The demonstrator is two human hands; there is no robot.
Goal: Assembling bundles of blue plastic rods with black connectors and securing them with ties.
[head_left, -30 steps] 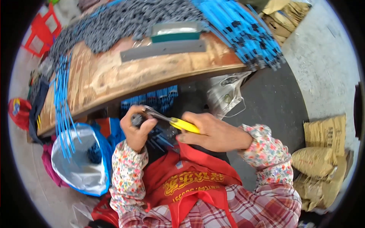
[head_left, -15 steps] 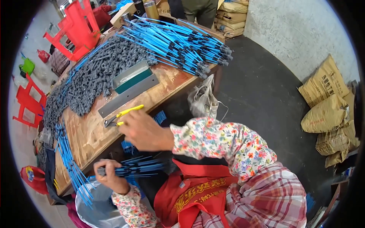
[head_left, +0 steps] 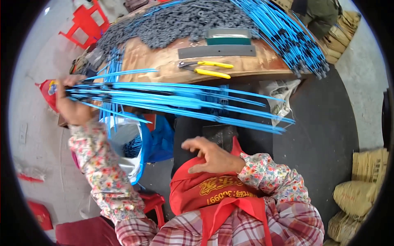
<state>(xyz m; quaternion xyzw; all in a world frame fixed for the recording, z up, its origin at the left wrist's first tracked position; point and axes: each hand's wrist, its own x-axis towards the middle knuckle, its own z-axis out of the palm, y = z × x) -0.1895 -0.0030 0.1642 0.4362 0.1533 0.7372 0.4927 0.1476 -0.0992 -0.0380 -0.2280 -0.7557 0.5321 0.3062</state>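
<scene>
My left hand (head_left: 75, 105) is closed around the dark-fitted end of a bundle of thin blue rods (head_left: 164, 95). The rods stretch rightward in a loose fan, level above the gap between the table and my lap. Their right ends spread apart over the dark floor. Over my red apron (head_left: 223, 190) hangs my right hand (head_left: 215, 156), its fingers apart and nothing in them. Behind the held bundle, more blue rods (head_left: 116, 65) lie across the table's left edge. A pair of yellow-handled pliers (head_left: 213, 74) rests with handles spread on the wooden table (head_left: 152, 61).
Grey plastic fittings (head_left: 172, 24) are heaped at the back. A green tray (head_left: 228, 40) stands behind a flat grey bar (head_left: 217, 51). Blue rods with black fittings (head_left: 293, 45) overhang the right corner. A blue-and-white bag (head_left: 133, 164) below holds rods; a red stool (head_left: 154, 205) is beside it.
My left hand has swung up and left, with the blue rods now fanned out to the right. My right hand has drawn back from the pliers to my lap. The view has turned.
</scene>
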